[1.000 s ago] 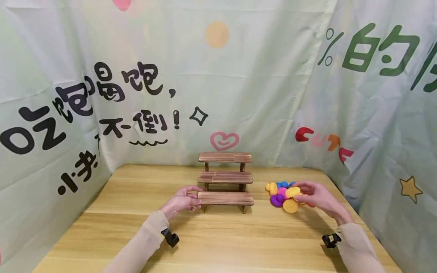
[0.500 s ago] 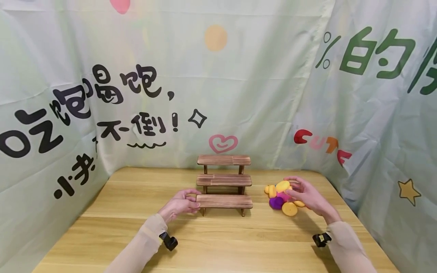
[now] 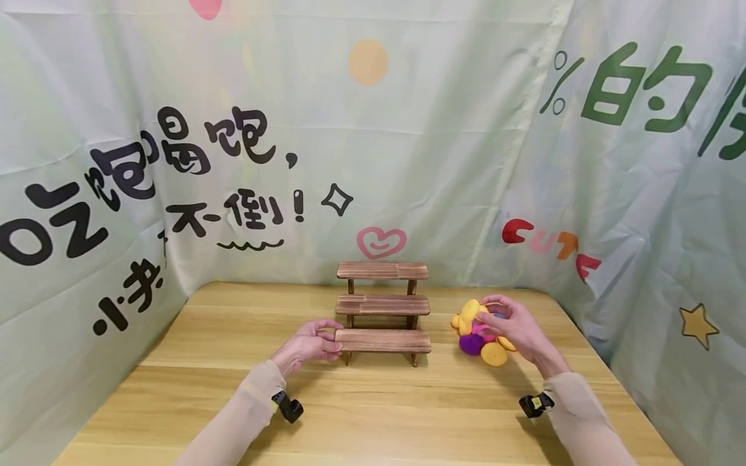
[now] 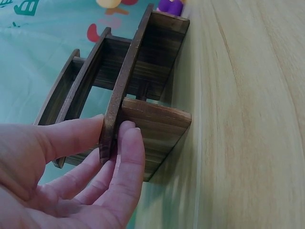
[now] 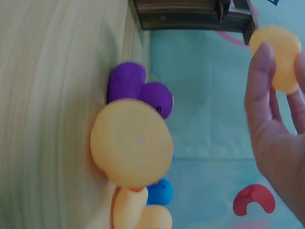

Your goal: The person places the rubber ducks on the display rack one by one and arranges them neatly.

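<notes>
1. Brown wood makes up the three-shelf stand (image 3: 383,341), which stands upright on the tabletop (image 3: 373,414).
2. At the stand's left end, the left hand (image 3: 309,343) pinches its lowest shelf, thumb on top and fingers bent beneath, parted only by the board's thickness.
3. Right of the stand, the right hand (image 3: 519,327) grips a yellow toy (image 3: 469,315) between thumb and fingers, spread about as wide as the toy.
4. Also right of the stand, near that hand, lie a purple toy (image 3: 471,344), a yellow disc (image 3: 494,354) and a pink toy (image 3: 482,332), the last partly covered by the fingers.
5. Left wrist view alone shows the undersides of the stand's shelves and the fingers below the board.
6. Right wrist view shows a gap between the held toy and the tabletop, hard to judge from the head view, and a dark dot on a blue toy (image 5: 159,192).
</notes>
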{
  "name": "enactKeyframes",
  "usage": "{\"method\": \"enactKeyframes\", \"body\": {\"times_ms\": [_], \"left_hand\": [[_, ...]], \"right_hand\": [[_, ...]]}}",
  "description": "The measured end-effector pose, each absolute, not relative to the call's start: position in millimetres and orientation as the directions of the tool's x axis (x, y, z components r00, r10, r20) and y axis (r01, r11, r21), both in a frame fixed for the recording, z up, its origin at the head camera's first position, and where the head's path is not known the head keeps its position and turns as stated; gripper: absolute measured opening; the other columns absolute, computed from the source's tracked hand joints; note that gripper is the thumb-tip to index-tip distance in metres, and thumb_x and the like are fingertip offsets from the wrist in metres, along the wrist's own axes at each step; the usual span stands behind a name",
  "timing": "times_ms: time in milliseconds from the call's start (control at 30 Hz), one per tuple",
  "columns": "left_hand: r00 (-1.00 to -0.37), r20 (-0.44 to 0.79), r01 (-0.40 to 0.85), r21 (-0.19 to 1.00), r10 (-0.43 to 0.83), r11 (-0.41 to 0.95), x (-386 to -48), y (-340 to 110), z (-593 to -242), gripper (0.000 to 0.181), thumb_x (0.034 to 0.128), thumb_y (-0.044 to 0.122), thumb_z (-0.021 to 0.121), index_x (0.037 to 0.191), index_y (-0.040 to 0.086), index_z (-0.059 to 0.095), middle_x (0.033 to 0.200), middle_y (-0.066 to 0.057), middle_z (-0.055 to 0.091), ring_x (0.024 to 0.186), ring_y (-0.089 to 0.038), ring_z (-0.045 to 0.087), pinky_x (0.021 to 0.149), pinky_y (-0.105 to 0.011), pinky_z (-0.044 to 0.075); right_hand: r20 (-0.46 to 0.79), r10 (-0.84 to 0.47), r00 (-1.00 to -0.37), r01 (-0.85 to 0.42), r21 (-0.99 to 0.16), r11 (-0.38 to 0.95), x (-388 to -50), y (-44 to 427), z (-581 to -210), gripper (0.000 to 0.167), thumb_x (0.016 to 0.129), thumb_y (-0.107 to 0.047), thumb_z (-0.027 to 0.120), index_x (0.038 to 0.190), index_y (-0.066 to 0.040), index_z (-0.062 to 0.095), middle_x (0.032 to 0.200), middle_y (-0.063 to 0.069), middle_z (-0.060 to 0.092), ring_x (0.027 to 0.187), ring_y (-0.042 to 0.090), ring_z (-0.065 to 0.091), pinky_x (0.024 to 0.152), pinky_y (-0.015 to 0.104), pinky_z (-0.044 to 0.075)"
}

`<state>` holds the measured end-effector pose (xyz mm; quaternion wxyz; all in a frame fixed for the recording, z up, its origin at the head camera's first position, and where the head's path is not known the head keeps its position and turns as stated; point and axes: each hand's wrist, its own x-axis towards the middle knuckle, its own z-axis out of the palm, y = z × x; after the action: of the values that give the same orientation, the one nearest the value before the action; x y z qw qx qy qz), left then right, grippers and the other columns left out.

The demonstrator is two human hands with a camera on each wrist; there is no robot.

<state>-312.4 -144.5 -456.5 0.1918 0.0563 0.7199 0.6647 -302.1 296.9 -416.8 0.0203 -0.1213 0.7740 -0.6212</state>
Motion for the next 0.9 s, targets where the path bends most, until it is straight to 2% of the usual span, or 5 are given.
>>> {"method": "enactKeyframes", "body": {"times_ms": [233, 400, 533, 667, 900], "left_hand": [[-0.917, -0.193, -0.168, 0.981, 0.348, 0.103, -313, -146, -455, 0.055, 0.0844, -0.009, 0.066, 0.136, -0.005, 0.046, 0.096, -0.012, 0.063, 0.079, -0.022, 0.068, 0.079, -0.036, 0.063], [-0.914, -0.199, -0.172, 0.979, 0.352, 0.108, -312, -145, -455, 0.056, 0.0846, -0.009, 0.065, 0.136, -0.005, 0.046, 0.098, -0.013, 0.064, 0.081, -0.023, 0.068, 0.080, -0.036, 0.063], [-0.915, -0.197, -0.167, 0.979, 0.352, 0.113, -311, -146, -455, 0.056, 0.0846, -0.009, 0.065, 0.137, -0.005, 0.045, 0.099, -0.014, 0.065, 0.081, -0.023, 0.068, 0.079, -0.035, 0.063], [-0.915, -0.196, -0.167, 0.980, 0.353, 0.109, -310, -146, -455, 0.056, 0.0848, -0.009, 0.065, 0.137, -0.005, 0.045, 0.098, -0.013, 0.065, 0.080, -0.022, 0.068, 0.076, -0.032, 0.063], [-0.913, -0.187, -0.160, 0.982, 0.363, 0.105, -309, -147, -455, 0.057, 0.0848, -0.010, 0.065, 0.137, -0.007, 0.043, 0.099, -0.015, 0.066, 0.079, -0.022, 0.068, 0.076, -0.033, 0.063]], "right_hand": [[0.121, -0.186, -0.975, -0.144, -0.983, 0.112, -304, 284, -414, 0.025, 0.099, -0.024, 0.059, 0.124, -0.020, 0.058, 0.111, -0.010, 0.060, 0.094, 0.009, 0.064, 0.084, 0.029, 0.061], [0.123, -0.197, -0.973, -0.151, -0.979, 0.136, -303, 277, -414, 0.030, 0.099, -0.023, 0.058, 0.126, -0.009, 0.055, 0.110, -0.008, 0.060, 0.091, 0.014, 0.065, 0.081, 0.028, 0.062], [0.142, -0.205, -0.968, -0.174, -0.974, 0.147, -303, 272, -413, 0.034, 0.099, -0.024, 0.059, 0.123, -0.001, 0.052, 0.109, -0.005, 0.059, 0.091, 0.011, 0.064, 0.082, 0.027, 0.061], [0.168, -0.196, -0.966, -0.197, -0.971, 0.138, -304, 267, -415, 0.031, 0.098, -0.024, 0.060, 0.118, -0.001, 0.054, 0.106, -0.003, 0.060, 0.089, 0.009, 0.062, 0.081, 0.027, 0.061], [0.236, -0.181, -0.955, -0.260, -0.958, 0.122, -304, 262, -416, 0.026, 0.097, -0.020, 0.062, 0.119, -0.006, 0.059, 0.109, -0.009, 0.065, 0.094, 0.006, 0.063, 0.078, 0.022, 0.059]]}}
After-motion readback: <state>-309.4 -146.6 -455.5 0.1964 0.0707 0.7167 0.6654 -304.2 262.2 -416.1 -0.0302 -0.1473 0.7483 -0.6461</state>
